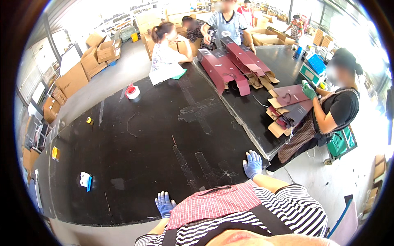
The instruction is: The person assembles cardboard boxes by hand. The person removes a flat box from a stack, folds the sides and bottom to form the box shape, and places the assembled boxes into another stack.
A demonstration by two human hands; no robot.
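Nearest the lens, at the bottom of the frame, our striped shirt and red checked apron (213,205) fill the view. Our left hand (164,203), in a blue glove, rests flat at the lower centre on the near edge of the black table (143,143), fingers spread and holding nothing. Our right hand (252,164), also gloved in blue, lies open a little right of centre, palm down near the table's right-hand edge, fingers apart and empty.

Nothing lies under either hand. The nearest work pieces are the maroon flat cartons (287,108) stacked at the right of the frame, well apart from our right hand, where a co-worker's green-gloved hand (308,90) touches the top one. More maroon boxes (230,65) lie in the upper centre, by two other people.

At the left of the frame sit a small white and blue object (86,179), a yellow item (55,153) and a tape roll (132,92).

To do well here, we judge it best to keep both palms flat, lean steadily, and reach rightward without crowding the co-worker's stack.
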